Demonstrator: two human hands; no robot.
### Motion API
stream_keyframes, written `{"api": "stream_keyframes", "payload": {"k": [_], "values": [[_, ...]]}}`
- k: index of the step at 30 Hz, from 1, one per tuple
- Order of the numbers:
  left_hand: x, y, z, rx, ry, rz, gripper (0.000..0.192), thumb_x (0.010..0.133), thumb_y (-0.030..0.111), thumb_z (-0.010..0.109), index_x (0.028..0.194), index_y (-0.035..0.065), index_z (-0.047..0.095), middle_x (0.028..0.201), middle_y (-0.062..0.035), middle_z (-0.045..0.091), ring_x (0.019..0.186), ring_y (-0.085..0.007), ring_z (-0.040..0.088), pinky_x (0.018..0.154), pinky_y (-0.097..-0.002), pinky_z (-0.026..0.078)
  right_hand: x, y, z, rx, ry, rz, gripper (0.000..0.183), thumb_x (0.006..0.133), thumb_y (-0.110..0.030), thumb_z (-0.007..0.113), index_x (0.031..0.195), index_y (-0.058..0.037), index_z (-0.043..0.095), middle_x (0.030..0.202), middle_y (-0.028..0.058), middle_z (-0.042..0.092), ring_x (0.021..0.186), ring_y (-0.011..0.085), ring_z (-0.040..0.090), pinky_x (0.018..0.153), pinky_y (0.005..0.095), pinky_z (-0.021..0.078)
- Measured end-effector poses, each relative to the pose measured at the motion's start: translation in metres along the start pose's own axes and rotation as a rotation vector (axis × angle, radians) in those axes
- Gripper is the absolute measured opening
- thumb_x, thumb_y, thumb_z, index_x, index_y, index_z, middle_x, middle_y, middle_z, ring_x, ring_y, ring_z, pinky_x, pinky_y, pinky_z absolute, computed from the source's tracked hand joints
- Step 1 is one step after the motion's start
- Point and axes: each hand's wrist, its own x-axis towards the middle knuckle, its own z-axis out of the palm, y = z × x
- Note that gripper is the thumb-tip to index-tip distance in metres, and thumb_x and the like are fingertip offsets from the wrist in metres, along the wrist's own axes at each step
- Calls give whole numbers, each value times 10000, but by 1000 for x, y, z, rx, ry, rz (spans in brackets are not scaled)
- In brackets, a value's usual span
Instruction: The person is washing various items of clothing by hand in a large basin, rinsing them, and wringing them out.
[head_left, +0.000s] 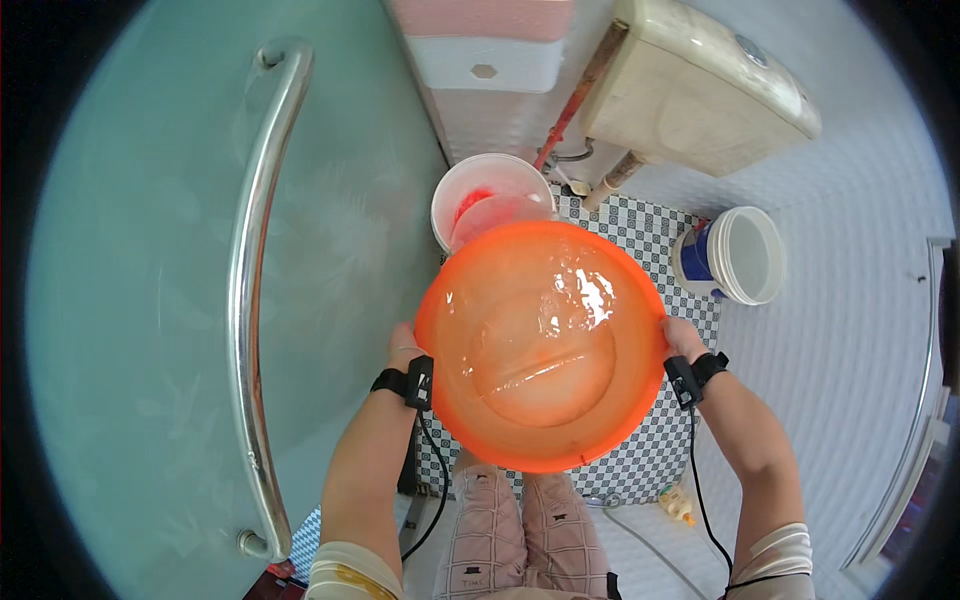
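A round orange plastic basin (540, 352) with water in it is held in front of me over the tiled floor. My left hand (405, 345) grips its left rim and my right hand (681, 337) grips the right rim; most fingers are hidden beneath the basin. Ripples and bright reflections show on the water. The far rim overlaps a white plastic bucket (491, 166). Inside the bucket are something red (472, 202) and a translucent pinkish shape whose nature I cannot tell.
A glass door with a metal handle (251, 300) stands at my left. Ahead are a toilet cistern (697, 90) with pipes (581, 94) and a pink-and-white container (484, 49). White buckets (750, 255) stand at right on checkered tiles (637, 225). Near my legs lie a yellowish bottle (676, 504) and a hose (652, 547).
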Motion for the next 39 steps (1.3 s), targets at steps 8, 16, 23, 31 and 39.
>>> {"api": "stream_keyframes", "payload": {"k": [8,16,23,31,39], "values": [[6,4,-7,-22,37,-66,500,922,389,355,1225,15,487,1345,-157,502,1187,-339,501,994,-486,384,-12,-12,-21,858,-29,132,233,815,-95,533,962,57,630,836,145,665,728,256,641,640,358,509],[26,16,-8,247,44,-66,298,854,251,499,1019,8,549,1039,-167,603,923,-289,586,842,-450,478,-55,-75,-89,963,-46,138,238,904,-87,487,1101,25,561,981,121,633,821,210,634,712,359,534],[49,21,-62,415,-388,30,131,851,87,536,911,-6,606,916,-103,629,769,-190,598,700,-294,498,-35,-97,-114,879,109,39,190,876,-146,510,827,30,562,680,66,559,606,188,530,506,361,416],[-29,-29,-55,106,-476,175,171,904,3,485,1043,-23,581,969,-91,628,849,-178,590,741,-303,498,-79,-206,-158,861,237,-76,227,869,-85,459,909,102,580,751,112,576,577,198,532,471,338,399],[-29,-42,-38,-147,-438,100,158,923,21,453,1040,3,559,960,-80,630,781,-163,580,673,-263,490,-138,-300,-153,749,313,-202,173,879,-91,468,945,48,545,731,46,516,558,127,460,473,279,370]]}}
